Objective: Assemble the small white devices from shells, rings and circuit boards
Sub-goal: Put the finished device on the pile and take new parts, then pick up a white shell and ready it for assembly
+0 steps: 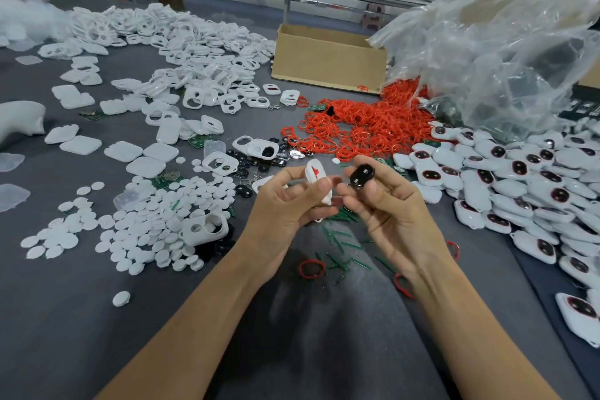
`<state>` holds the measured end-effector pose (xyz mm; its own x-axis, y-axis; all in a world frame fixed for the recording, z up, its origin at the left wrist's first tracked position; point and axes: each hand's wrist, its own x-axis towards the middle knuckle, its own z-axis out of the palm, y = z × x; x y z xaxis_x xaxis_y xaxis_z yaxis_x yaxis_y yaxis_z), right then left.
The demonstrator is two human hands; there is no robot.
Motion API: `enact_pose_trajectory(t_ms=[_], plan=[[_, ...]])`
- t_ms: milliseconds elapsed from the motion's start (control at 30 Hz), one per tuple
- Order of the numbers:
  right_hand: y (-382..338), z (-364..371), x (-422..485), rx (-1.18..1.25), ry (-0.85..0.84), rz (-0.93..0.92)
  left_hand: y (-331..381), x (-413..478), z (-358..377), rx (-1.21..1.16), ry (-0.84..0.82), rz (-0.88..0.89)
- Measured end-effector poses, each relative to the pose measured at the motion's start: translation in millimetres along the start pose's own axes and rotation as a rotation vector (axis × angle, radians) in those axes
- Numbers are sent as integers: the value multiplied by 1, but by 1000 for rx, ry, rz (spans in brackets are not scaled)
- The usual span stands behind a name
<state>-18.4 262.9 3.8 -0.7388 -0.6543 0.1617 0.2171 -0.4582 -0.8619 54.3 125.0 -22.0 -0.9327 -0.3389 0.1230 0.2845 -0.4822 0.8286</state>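
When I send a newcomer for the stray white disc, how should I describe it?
Find the big spread of white discs on the left of the grey table. Follow it toward the person, past its near edge. The stray white disc lies there alone, touching nothing, while the others crowd together.

Both bare forearms enter from lower frame edge, converging toward centre. Left hand (285,204) raised, palm turned inward, thumb and curled fingers pinching white shell (315,176). Right hand (386,211) just beside it, palm facing left, thumb and fingertips pinching black oval part (362,175). Thumbs nearly touching.
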Motion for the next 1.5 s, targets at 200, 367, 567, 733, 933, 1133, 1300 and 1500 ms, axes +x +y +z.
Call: enact_pose_trajectory(t_ms=[200, 367, 567, 733, 933, 1133, 1300, 1500], plan=[[1, 3, -1, -211, 104, -87, -1, -2, 3, 123, -5, -15], [10, 7, -4, -428, 222, -27, -8, -3, 5, 378, 31, 113], [13, 8, -5, -397, 248, -2, -16, -9, 8, 694, 58, 322], [20, 12, -5, -435, 299, -64, -17, -9, 7, 847, 120, 409], [23, 11, -3, -778, 425, -252, -21, -6, 6, 735, 70, 279], [19, 3, -2, -986, 422, -278, -16, -5, 6, 523, 6, 60], [19, -1, -3, -1117, 288, -290, -18, -4, 6, 648, 8, 27], [20, -3, 0, -1217, 201, -257, -16, -8, 5, 818, 90, 141]])
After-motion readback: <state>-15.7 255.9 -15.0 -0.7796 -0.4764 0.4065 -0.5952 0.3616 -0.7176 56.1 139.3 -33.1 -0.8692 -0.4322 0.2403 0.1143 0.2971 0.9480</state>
